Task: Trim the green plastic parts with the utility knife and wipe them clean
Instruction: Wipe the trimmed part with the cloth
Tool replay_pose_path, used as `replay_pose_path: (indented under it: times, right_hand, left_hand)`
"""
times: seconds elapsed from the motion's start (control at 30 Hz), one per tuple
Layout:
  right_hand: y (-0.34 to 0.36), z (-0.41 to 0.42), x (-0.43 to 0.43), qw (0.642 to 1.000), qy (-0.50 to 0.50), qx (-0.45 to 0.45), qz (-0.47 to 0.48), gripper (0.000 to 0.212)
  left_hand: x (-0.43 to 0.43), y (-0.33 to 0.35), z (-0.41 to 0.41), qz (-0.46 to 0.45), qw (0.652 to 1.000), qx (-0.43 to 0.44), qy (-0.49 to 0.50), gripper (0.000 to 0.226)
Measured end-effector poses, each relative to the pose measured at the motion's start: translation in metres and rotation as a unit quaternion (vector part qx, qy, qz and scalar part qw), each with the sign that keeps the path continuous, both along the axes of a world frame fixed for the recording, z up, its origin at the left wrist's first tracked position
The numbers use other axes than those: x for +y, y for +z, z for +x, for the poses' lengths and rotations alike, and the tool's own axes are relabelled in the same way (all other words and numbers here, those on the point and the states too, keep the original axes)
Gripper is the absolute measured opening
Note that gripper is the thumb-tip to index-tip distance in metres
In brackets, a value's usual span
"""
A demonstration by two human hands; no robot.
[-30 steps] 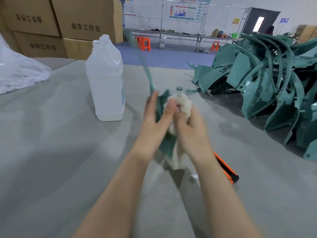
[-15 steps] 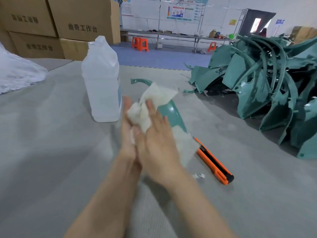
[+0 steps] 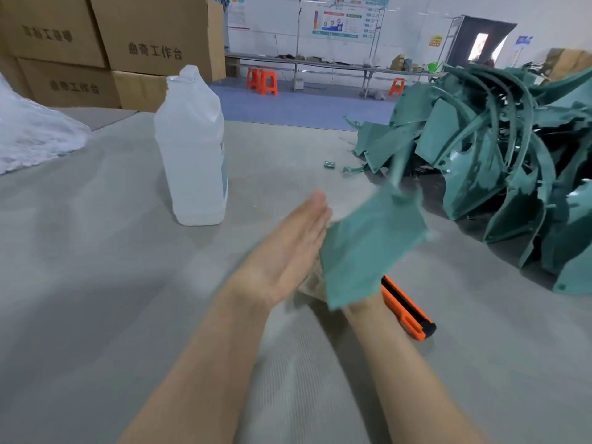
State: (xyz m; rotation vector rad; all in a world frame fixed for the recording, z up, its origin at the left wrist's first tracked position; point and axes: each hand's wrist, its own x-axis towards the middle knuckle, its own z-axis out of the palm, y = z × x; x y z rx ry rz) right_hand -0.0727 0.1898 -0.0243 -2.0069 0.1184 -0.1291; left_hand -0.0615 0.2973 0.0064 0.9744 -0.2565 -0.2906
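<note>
Fingers of the left hand (image 3: 288, 251) are held straight and pressed together, palm turned towards the right, its edge just beside the green plastic part (image 3: 371, 248). That part is seen lifted off the grey table (image 3: 96, 283), between the two forearms, badly blurred, with a thin curved arm reaching up and to the right. The right hand is hidden behind it; only the right wrist (image 3: 360, 310) is shown below the part's lower edge, so the state of those fingers cannot be told. A scrap of pale cloth (image 3: 312, 283) is glimpsed under the left palm, against the part's lower left edge; what holds it cannot be made out.

An orange utility knife (image 3: 408, 310) is laid flat on the table just right of the right wrist, black end pointing near. A white plastic bottle (image 3: 192, 149) is stood upright beyond the left hand. A tangled pile of green parts (image 3: 499, 161) is heaped at the right, with small green offcuts (image 3: 330, 165) scattered near it. Cardboard boxes (image 3: 153, 36) are stacked at the far left, and a white bag (image 3: 32, 133) lies in front of them.
</note>
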Motion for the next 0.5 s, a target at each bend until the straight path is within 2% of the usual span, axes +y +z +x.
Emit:
replay_pose_path:
  times: [0.03,0.07,0.13,0.2,0.23,0.3,0.37,0.43,0.5]
  right_hand:
    - [-0.003,0.001,-0.002,0.998,-0.031,-0.004,0.063,0.043]
    - [-0.001,0.004,-0.004,0.996,-0.078,-0.03,0.01,0.041]
    - [0.008,0.011,-0.006,0.99,-0.134,-0.033,0.015,0.022]
    - [0.011,0.011,-0.008,0.99,-0.122,-0.072,-0.008,0.014]
    - [0.008,0.012,-0.01,0.991,-0.092,-0.088,-0.05,0.022]
    - [0.007,0.016,-0.016,0.988,-0.092,-0.093,-0.08,0.021]
    - [0.004,0.021,-0.027,0.982,-0.147,-0.107,-0.042,0.018]
    - [0.011,0.016,-0.033,0.976,-0.154,-0.154,0.001,0.04]
    - [0.016,0.006,-0.023,0.972,-0.116,-0.203,-0.007,0.06]
  left_hand:
    - [-0.006,-0.004,0.0,0.036,0.999,-0.031,-0.008,0.071]
    - [-0.011,-0.004,-0.002,0.072,0.995,-0.066,-0.029,0.071]
    - [-0.014,-0.008,-0.007,0.145,0.981,-0.122,-0.044,0.089]
    - [-0.014,-0.014,-0.009,0.24,0.956,-0.163,-0.044,0.104]
    - [-0.014,-0.015,-0.009,0.276,0.943,-0.183,-0.042,0.099]
    - [-0.016,-0.015,-0.005,0.267,0.944,-0.194,-0.012,0.062]
    - [-0.013,-0.009,-0.003,0.245,0.952,-0.152,0.101,0.029]
    - [-0.01,-0.007,0.001,0.194,0.962,-0.087,0.173,0.02]
    - [-0.009,-0.005,0.004,0.112,0.979,-0.048,0.165,0.018]
